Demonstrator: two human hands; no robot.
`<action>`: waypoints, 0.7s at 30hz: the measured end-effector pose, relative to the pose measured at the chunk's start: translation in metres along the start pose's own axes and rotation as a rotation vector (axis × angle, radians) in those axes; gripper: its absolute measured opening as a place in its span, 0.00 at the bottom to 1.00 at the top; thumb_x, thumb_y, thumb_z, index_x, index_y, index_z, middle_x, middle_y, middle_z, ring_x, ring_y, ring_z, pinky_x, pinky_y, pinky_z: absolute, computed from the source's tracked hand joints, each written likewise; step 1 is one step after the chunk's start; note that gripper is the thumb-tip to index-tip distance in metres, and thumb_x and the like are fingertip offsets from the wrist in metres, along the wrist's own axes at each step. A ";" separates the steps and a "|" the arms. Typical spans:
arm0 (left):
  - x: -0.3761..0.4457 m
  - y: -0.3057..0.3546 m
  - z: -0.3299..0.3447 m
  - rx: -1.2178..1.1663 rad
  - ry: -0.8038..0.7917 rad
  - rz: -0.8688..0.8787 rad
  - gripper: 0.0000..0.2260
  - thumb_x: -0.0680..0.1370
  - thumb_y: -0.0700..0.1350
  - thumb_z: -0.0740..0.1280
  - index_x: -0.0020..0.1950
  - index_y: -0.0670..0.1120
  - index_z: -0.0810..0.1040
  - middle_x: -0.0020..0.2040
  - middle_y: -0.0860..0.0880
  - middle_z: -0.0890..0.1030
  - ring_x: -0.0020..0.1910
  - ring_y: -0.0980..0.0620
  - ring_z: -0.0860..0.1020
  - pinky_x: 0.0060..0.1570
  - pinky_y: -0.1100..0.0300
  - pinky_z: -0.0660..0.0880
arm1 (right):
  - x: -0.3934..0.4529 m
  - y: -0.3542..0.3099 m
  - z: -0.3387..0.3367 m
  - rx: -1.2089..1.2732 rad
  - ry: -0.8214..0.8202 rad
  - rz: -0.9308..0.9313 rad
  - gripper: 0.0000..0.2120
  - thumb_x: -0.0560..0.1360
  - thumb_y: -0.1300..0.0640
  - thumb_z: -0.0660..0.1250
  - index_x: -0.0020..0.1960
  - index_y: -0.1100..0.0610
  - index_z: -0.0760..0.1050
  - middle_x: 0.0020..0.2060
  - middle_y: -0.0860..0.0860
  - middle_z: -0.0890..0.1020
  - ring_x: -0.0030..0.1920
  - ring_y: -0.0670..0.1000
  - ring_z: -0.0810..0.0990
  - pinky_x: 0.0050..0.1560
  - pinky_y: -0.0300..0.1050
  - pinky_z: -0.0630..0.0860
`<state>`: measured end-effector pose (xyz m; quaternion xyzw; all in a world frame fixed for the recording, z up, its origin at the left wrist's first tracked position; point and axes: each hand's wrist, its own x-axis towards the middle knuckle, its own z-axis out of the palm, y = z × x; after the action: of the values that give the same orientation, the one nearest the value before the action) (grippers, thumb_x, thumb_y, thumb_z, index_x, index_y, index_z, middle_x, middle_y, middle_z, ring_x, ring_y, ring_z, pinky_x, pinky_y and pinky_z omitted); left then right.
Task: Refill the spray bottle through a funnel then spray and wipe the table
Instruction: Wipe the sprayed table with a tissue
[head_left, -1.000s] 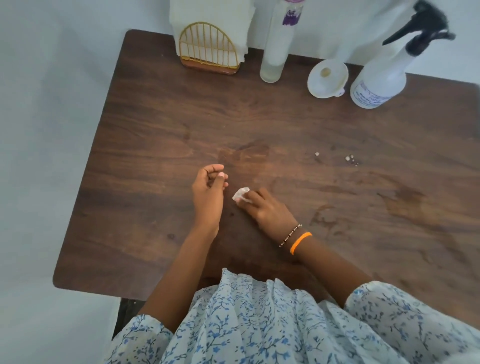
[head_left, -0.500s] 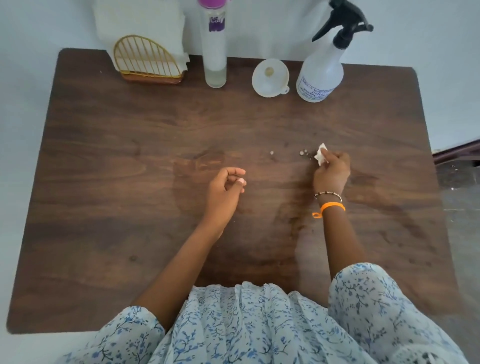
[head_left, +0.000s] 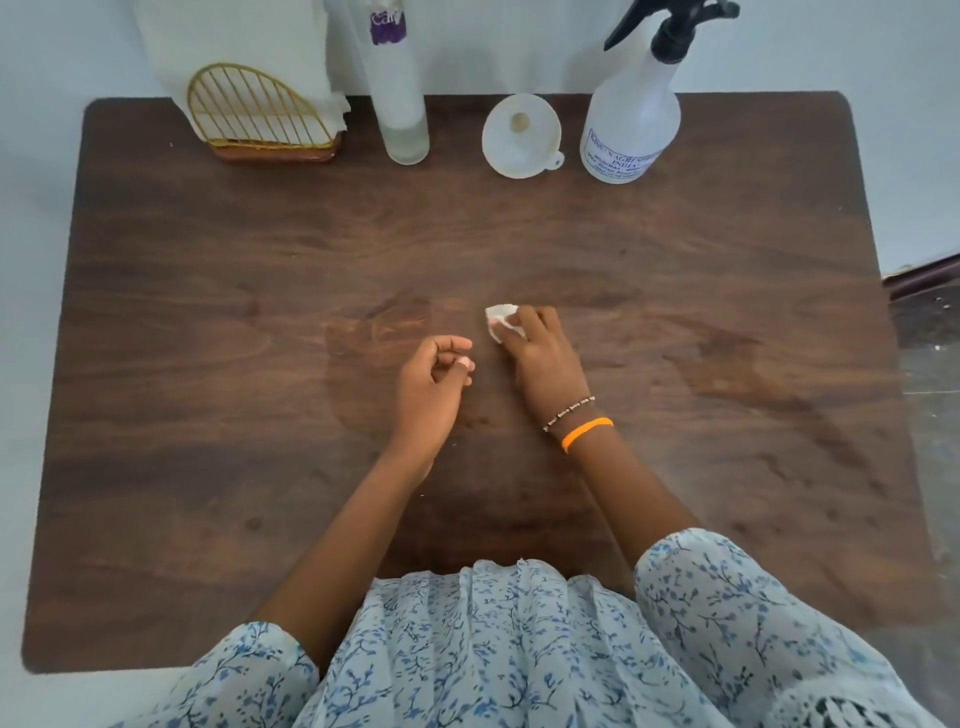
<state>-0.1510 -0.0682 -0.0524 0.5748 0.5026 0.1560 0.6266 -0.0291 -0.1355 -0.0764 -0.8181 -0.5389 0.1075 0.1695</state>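
Soft, even daylight; faint shadows on the worktop (head_left: 208, 364); wide-angle bending at edges; slightly soft, smeared detail

Your right hand (head_left: 540, 358) presses a small white tissue wad (head_left: 500, 318) onto the desk (head_left: 208, 322) near its middle. Your left hand (head_left: 428, 387) rests just beside it, fingers (head_left: 457, 344) curled, holding nothing. Along the far edge stand a napkin holder (head_left: 260, 117), a tall bottle (head_left: 397, 88), a funnel (head_left: 521, 136) and the spray bottle (head_left: 631, 122).
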 end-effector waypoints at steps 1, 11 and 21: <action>-0.001 0.000 0.001 0.004 -0.010 -0.001 0.12 0.76 0.35 0.61 0.46 0.52 0.76 0.39 0.52 0.78 0.36 0.58 0.76 0.44 0.63 0.74 | -0.002 0.011 -0.005 -0.011 0.033 0.035 0.19 0.76 0.60 0.51 0.56 0.65 0.77 0.51 0.64 0.78 0.52 0.63 0.74 0.49 0.54 0.74; -0.006 -0.001 0.007 0.019 -0.052 0.013 0.12 0.76 0.36 0.62 0.45 0.53 0.76 0.39 0.52 0.77 0.38 0.57 0.76 0.46 0.60 0.73 | -0.006 0.039 -0.020 -0.080 0.177 0.648 0.17 0.72 0.70 0.57 0.58 0.61 0.76 0.57 0.62 0.72 0.56 0.62 0.69 0.45 0.50 0.66; 0.000 0.002 0.007 0.018 -0.015 0.022 0.11 0.77 0.35 0.62 0.47 0.51 0.76 0.39 0.52 0.78 0.38 0.57 0.76 0.46 0.60 0.74 | -0.029 0.022 -0.020 0.088 0.022 0.086 0.11 0.69 0.73 0.64 0.48 0.65 0.81 0.43 0.64 0.79 0.43 0.65 0.75 0.42 0.52 0.76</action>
<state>-0.1439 -0.0714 -0.0518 0.5871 0.4930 0.1539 0.6233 -0.0149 -0.1729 -0.0667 -0.8333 -0.4963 0.1294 0.2064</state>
